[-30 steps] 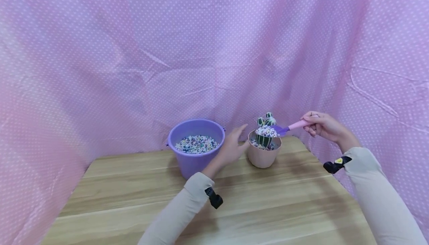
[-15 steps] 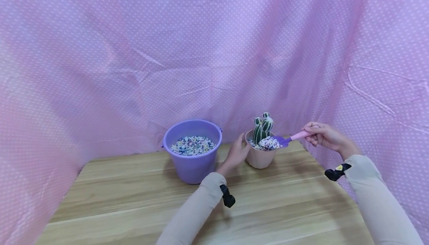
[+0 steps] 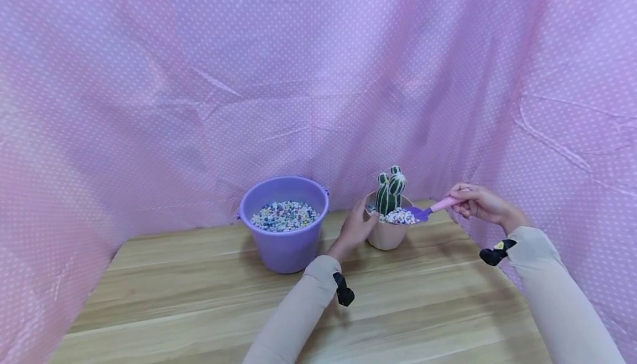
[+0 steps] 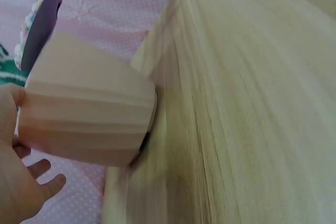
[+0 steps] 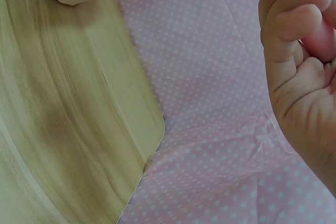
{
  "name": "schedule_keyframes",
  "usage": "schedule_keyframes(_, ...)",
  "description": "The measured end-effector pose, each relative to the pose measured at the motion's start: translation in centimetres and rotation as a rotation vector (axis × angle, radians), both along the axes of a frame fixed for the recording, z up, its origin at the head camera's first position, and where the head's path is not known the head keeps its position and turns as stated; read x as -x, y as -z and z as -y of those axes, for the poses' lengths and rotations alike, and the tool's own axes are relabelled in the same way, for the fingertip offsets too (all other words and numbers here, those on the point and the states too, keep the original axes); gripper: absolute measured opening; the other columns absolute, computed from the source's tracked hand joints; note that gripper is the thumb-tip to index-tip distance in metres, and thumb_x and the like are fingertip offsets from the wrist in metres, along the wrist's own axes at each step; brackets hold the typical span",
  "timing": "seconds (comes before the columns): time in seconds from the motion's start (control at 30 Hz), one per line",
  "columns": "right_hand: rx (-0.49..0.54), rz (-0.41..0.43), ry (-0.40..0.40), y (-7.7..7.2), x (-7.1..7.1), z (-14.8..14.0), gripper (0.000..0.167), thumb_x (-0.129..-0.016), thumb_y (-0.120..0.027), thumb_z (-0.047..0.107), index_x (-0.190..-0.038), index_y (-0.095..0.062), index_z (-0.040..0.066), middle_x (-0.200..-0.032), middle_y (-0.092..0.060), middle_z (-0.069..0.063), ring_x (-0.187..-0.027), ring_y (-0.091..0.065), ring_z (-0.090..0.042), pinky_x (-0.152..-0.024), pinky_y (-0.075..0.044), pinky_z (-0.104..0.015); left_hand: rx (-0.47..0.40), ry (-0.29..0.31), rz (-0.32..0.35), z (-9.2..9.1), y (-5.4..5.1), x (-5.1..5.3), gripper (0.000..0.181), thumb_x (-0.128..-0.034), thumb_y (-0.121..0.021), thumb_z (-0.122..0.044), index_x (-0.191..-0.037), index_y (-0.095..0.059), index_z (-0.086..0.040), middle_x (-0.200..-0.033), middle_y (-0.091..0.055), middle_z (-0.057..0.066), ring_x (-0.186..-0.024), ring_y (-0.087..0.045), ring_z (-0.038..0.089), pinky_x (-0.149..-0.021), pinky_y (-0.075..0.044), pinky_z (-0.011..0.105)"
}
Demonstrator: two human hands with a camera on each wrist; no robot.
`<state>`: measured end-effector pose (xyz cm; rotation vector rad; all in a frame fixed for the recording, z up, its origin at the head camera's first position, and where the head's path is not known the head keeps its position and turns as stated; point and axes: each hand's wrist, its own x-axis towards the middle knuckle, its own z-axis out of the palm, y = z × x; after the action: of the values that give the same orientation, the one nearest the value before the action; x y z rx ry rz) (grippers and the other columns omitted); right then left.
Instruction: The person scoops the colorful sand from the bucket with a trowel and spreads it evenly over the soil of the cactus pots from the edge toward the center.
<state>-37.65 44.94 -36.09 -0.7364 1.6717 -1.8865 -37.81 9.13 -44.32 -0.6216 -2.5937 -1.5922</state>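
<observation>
My left hand [image 3: 352, 230] holds the left side of a pale pink pot [image 3: 387, 237], thumb at the rim. In the left wrist view the hand [image 4: 20, 182] has its thumb against the pot [image 4: 89, 103], other fingers spread beside it. A green striped cactus [image 3: 386, 199] stands upright in the pot. My right hand [image 3: 484, 206] grips the pink handle [image 3: 445, 204] of a small purple shovel, whose blade, heaped with multicoloured pebbles [image 3: 401, 216], lies over the pot's right front rim. Curled fingers wrap that handle in the right wrist view, the hand [image 5: 307, 77] at right.
A purple bucket [image 3: 286, 250] with similar pebbles [image 3: 285, 216] inside stands left of the pot on the wooden table [image 3: 209, 303]. Pink dotted cloth [image 3: 308, 76] hangs behind the table and at both sides.
The left hand has moved right from beside the bucket and taken hold of the pot. The loaded shovel has come down from in front of the cactus to the rim.
</observation>
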Motion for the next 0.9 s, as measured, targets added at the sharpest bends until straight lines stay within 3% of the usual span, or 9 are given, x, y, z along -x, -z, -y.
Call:
schedule_keyframes(0.13, -0.034, -0.008, 0.021, -0.1, -0.1, 0.2, 0.047, -0.108, -0.019, -0.003, -0.115, -0.065, 0.007, -0.088, -0.073, -0.001, -0.07, -0.066, -0.004, -0.058, -0.055, -0.014, 0.037, 0.018, -0.019, 0.3, 0.3, 0.5, 0.065, -0.1068, -0.048, -0.037, -0.164, -0.024, -0.017, -0.168, -0.028, 0.008, -0.154, -0.029, 0.029, -0.126, -0.028, 0.051)
schedule_keyframes(0.5, -0.047, 0.009, 0.036, -0.1, -0.4, 0.3, 0.049, -0.109, -0.017, -0.002, -0.112, -0.065, 0.006, -0.086, -0.074, -0.001, -0.067, -0.066, -0.004, -0.057, -0.055, -0.015, 0.018, 0.053, -0.001, 0.6, 0.2, 0.7, 0.064, -0.1075, -0.048, -0.035, -0.163, -0.025, -0.013, -0.17, -0.023, 0.01, -0.156, -0.024, 0.03, -0.129, -0.023, 0.047)
schedule_keyframes(0.9, -0.148, -0.011, 0.087, -1.4, -0.6, 0.8, 0.043, -0.11, -0.023, 0.001, -0.112, -0.065, 0.006, -0.082, -0.071, 0.002, -0.063, -0.063, -0.002, -0.055, -0.054, -0.014, 0.02, 0.009, -0.023, 0.5, 0.4, 0.7, 0.06, -0.1076, -0.047, -0.034, -0.161, -0.029, -0.014, -0.169, -0.028, 0.008, -0.155, -0.027, 0.031, -0.128, -0.026, 0.047)
